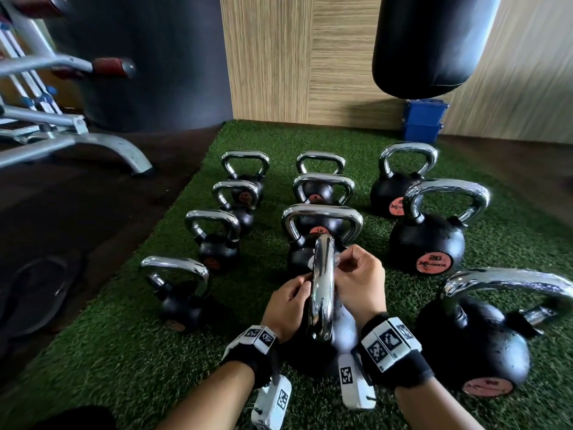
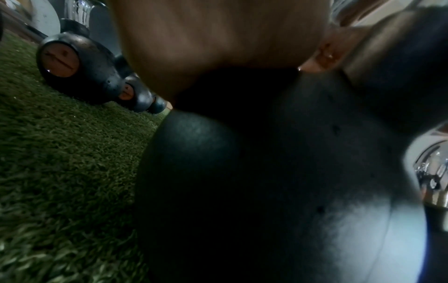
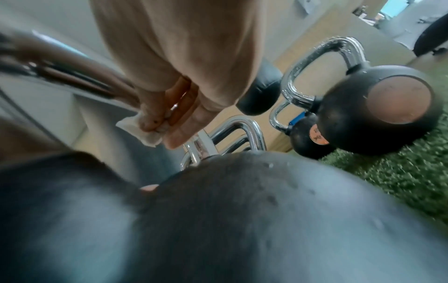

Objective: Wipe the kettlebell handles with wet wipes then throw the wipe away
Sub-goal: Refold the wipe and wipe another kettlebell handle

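The black kettlebell (image 1: 344, 333) nearest me stands on green turf, its chrome handle (image 1: 322, 287) seen edge-on between my hands. My left hand (image 1: 305, 282) curls against the handle's left side and holds it. My right hand (image 1: 341, 262) is on the handle's right side. In the right wrist view its fingers (image 3: 155, 118) pinch a small white wet wipe (image 3: 145, 132) against the chrome bar. The kettlebell's dark body (image 2: 242, 172) fills the left wrist view, where my left palm is blurred and its fingertips are mostly hidden.
Several other chrome-handled kettlebells stand in rows on the turf (image 1: 124, 352), a big one (image 1: 471, 339) close on my right. A black punching bag (image 1: 434, 45) hangs above a blue box (image 1: 424, 119). A grey bench frame (image 1: 71, 141) and a dark plate (image 1: 37, 293) lie left.
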